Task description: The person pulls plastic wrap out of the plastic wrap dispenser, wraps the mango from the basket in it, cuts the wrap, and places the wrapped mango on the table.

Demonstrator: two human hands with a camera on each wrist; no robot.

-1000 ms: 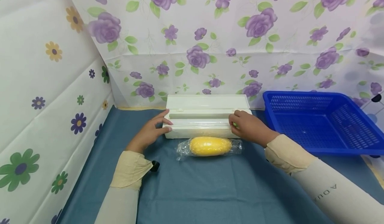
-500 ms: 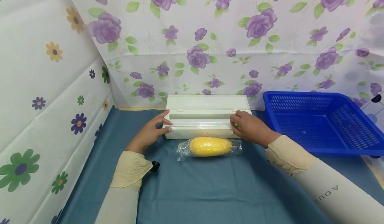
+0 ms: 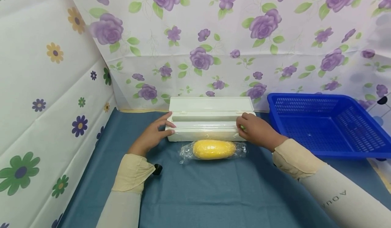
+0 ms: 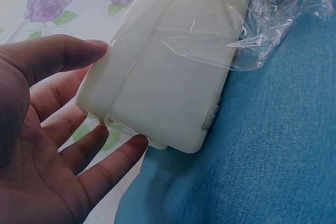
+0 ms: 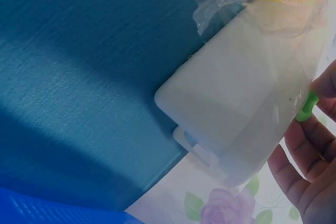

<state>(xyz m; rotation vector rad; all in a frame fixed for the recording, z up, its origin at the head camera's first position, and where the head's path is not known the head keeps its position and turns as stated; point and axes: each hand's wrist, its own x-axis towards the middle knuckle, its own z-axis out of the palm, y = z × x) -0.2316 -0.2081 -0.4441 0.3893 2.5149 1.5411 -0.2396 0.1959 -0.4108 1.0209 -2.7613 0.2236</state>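
A white plastic-wrap dispenser (image 3: pixel 200 135) stands against the back wall with its lid (image 3: pixel 210 103) raised and a wrap roll (image 3: pixel 204 124) inside. My left hand (image 3: pixel 152 133) touches the dispenser's left end, its thumb and fingers spread and mostly straight. At the right end, my right hand (image 3: pixel 258 129) pinches a small green slide cutter (image 5: pixel 308 107) on the dispenser's edge. Clear film (image 4: pixel 194 40) hangs over the dispenser's front. Before it lies a yellow oval object (image 3: pixel 214 149) wrapped in clear film with loose, crumpled ends; its kind I cannot tell.
A blue perforated plastic basket (image 3: pixel 317 153) stands at the right, close to my right forearm. A blue-green cloth (image 3: pixel 207 194) covers the table. Flower-patterned sheets (image 3: pixel 189 34) hang behind and at the left.
My right hand has slid slightly to the right along the dispenser's edge with the green cutter. The left hand, the dispenser and the yellow wrapped object keep their places.
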